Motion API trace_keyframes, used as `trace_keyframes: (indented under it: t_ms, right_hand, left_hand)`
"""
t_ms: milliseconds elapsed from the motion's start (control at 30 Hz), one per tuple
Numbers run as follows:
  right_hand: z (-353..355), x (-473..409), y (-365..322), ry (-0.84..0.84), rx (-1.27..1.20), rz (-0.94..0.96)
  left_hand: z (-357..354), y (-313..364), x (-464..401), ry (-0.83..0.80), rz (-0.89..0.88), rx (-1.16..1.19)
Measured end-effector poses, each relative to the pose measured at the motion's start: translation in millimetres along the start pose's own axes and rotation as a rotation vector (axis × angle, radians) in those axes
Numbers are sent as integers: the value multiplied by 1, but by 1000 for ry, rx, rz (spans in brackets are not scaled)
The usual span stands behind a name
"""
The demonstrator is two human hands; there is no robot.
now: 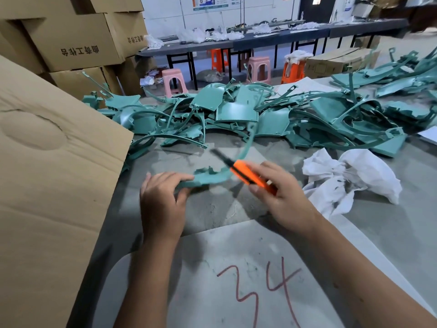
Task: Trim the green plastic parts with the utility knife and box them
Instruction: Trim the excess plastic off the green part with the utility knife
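1. My grey table (390, 233) has "34" scrawled in red.
2. Stacked cardboard boxes (71, 41) on my left.
3. Long dark bench (260, 40) against white wall (165, 13).
4. Pink stool (173, 80) and orange stool (218, 58) beside it.

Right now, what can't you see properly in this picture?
Head view:
- Knife: its blade end is motion-blurred, so no edge shows.
- Cardboard box: its flap hides the inside.
- Left hand: fingertips tucked behind the green part.
- Far table's white bags: too small.
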State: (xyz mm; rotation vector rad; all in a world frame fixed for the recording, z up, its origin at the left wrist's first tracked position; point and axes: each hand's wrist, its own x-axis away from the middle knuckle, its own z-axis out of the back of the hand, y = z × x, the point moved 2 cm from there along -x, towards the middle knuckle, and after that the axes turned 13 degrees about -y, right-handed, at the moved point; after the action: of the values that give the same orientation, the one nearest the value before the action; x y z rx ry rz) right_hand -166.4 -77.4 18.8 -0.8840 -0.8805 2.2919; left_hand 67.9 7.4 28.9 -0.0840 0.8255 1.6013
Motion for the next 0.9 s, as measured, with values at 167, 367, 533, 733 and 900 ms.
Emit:
trace_keyframes:
  t_ms: [167,367,533,733,900]
  right_hand:
    - [10,2,1,404,79,-27]
    - [4,-1,10,353,249,-273]
    - [-14,-2,-20,253,288,109]
    - [-36,-3,-30,34,208,215]
    - [-31,-3,-21,137,180,99]
  left_hand:
    - [13,6,-5,249,18,359]
    - [-7,5,-3,-14,60,772]
    - [-19,9,-4,-70,110,740]
    - [-25,13,0,-64,72,631]
    - [-27,13,1,-28,10,562]
